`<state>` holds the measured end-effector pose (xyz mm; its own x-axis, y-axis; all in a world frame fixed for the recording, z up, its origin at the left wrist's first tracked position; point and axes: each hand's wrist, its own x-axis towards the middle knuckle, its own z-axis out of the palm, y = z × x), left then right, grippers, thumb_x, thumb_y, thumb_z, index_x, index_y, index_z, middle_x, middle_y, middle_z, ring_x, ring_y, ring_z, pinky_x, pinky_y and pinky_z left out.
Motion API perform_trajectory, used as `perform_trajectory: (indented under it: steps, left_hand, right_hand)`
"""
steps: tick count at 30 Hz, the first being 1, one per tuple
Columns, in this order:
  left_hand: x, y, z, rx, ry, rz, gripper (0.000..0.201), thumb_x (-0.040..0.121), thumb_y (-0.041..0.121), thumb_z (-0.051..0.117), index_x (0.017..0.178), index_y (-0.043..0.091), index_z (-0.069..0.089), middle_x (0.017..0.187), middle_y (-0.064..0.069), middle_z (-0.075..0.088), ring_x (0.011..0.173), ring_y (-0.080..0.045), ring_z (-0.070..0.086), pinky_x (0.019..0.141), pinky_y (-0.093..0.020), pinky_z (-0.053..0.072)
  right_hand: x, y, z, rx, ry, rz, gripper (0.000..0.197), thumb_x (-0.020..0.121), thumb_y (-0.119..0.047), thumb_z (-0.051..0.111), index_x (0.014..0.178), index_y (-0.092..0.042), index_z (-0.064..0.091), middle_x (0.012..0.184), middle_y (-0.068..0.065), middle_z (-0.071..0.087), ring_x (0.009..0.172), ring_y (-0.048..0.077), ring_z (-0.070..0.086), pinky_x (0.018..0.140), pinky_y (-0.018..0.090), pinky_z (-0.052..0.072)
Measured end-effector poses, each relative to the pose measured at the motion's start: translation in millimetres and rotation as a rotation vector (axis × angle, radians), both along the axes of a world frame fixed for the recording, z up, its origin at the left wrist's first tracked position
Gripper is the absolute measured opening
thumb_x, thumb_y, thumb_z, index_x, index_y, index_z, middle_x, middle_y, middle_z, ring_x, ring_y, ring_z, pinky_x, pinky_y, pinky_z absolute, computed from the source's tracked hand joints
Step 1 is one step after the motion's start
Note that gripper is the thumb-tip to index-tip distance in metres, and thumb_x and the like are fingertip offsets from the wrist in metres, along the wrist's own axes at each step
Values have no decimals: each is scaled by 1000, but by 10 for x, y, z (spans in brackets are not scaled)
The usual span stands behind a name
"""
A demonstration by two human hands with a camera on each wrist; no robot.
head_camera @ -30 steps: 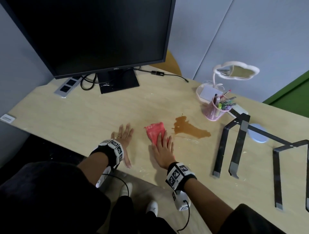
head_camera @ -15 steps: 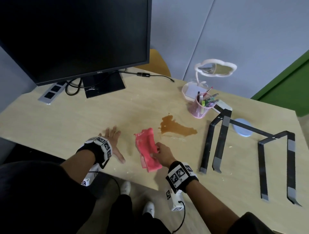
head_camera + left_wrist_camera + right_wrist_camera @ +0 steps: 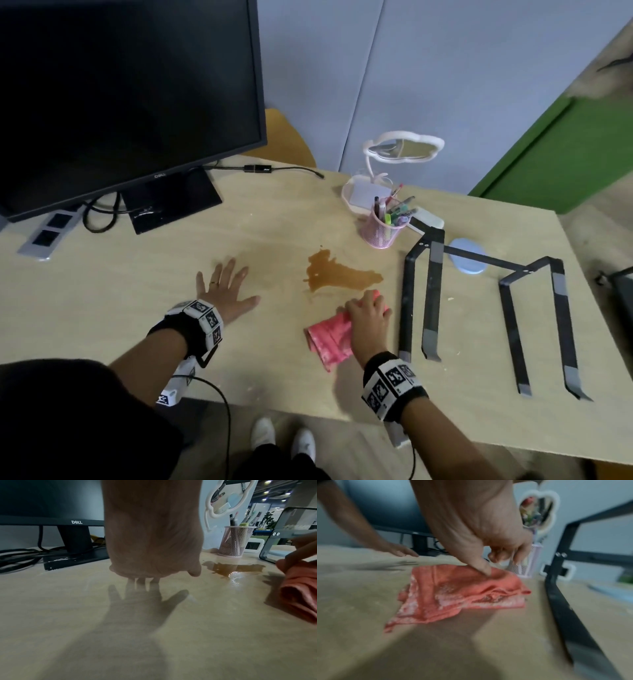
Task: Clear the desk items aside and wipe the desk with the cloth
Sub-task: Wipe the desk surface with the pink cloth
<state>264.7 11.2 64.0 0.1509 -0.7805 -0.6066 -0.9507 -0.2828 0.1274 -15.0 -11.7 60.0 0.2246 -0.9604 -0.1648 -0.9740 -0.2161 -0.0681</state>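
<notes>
Shifted right beside the spill (image 3: pixel 339 272), crumpled pink cloth (image 3: pixel 330 337) shows whitish patches

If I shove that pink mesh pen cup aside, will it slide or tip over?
The pen cup looks light, so it would probably slide. Its pens lean out above the rim, so a high push might tip it; push low.

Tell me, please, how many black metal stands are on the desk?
2. One stand lies just right of the right hand and pink cloth; the other stand lies further right, towards the desk edge.
</notes>
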Motion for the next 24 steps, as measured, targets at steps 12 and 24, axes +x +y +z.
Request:
perform_trajectory:
  steps: [12, 24]
  left_hand:
    - [136, -485, -158, -11, 45, -87, 93, 85, 74, 29, 149, 26, -18, 150, 5, -39, 141, -18, -32, 114, -51, -17]
    - [-325, -617, -170, 93, 115, -209, 129, 64, 87, 45, 143, 21, -33, 137, 0, -54, 131, -25, -46, 112, -56, -20]
  right_hand:
    - [180, -119, -158, -94, -371, -506, 62, 84, -21, 38, 140, 0, 22, 129, 21, 34, 123, 40, 35, 107, 52, 34]
    - [-230, -694, -397, -245, -655, -483, 58, 78, 15, 40, 134, 4, 33, 138, 23, 34, 128, 36, 38, 107, 48, 37]
